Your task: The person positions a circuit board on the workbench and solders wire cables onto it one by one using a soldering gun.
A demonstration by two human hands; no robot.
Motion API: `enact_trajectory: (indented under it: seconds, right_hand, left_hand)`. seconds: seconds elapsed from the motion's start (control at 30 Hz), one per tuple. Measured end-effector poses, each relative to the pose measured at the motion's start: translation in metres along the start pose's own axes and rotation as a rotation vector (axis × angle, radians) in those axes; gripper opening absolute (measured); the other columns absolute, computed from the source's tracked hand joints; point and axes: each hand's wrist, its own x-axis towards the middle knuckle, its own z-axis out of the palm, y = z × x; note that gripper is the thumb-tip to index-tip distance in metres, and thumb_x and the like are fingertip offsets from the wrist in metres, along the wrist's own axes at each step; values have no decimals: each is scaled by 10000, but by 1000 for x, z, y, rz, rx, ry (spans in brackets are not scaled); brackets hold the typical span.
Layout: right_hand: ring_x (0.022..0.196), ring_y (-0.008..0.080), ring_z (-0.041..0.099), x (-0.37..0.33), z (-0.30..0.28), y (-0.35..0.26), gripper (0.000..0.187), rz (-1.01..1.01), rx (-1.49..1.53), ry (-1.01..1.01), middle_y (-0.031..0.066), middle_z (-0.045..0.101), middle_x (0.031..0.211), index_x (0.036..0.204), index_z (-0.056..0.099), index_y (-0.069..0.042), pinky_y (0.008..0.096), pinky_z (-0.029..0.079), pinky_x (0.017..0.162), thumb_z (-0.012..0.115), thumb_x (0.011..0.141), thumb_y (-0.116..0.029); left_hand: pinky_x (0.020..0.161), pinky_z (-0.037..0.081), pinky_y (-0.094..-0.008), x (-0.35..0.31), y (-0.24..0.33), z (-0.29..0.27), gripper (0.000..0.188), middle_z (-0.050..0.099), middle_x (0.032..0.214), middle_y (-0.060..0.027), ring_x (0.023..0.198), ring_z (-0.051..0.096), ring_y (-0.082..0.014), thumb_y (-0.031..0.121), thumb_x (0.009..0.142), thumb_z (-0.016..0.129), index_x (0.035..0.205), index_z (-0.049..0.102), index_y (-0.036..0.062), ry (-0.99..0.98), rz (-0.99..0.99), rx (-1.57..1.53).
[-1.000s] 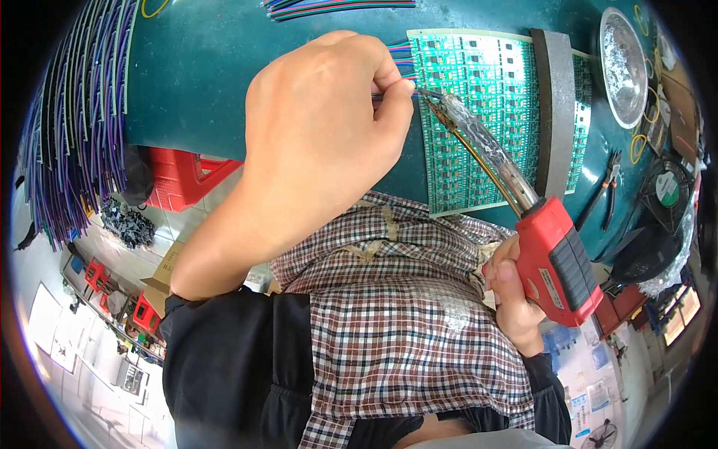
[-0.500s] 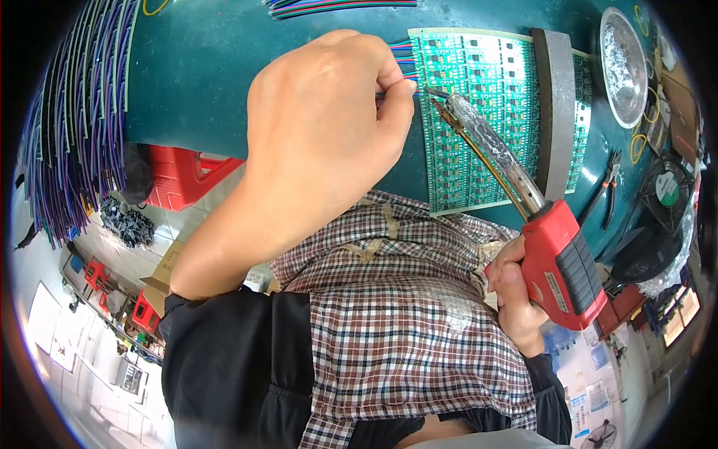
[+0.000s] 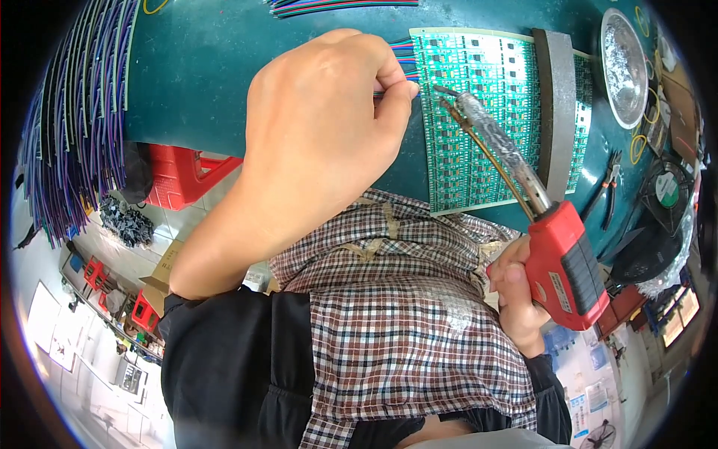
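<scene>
One right hand (image 3: 521,305) holds one soldering iron (image 3: 559,251).

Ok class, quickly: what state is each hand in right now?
Left hand: closed, pinching wires beside the board's left edge.
Right hand: closed, holding the soldering iron.

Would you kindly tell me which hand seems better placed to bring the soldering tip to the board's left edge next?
Probably the right hand: it holds the red soldering gun with its tip over the circuit board near that edge, while the left hand pinches wires.
</scene>
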Motion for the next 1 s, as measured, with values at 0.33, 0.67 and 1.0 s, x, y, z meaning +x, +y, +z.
enact_trajectory:
  seconds: [0.33,0.67,1.0]
  right_hand:
    - [502,102,452,3,2,-7,164,41,56,-16,54,527,686,953,538,0,250,405,496,644,947,-125]
    - [537,107,471,-1,1,-4,128,50,1,-29,77,534,727,973,507,-20,246,399,489,622,943,-68]
    - [518,98,444,-3,-7,-1,161,-16,-80,-30,89,540,736,998,493,-25,255,418,501,630,950,-95]
  left_hand:
    - [629,550,-259,-1,-1,2,161,689,808,-39,708,667,-135,144,869,803,826,693,33,10,2,6]
    - [619,531,-257,-3,0,4,157,680,798,-33,686,654,-126,149,872,801,830,696,41,42,-3,-12]
    - [614,533,-258,-3,-1,4,153,682,803,-36,699,664,-127,145,874,801,836,700,38,40,2,-12]
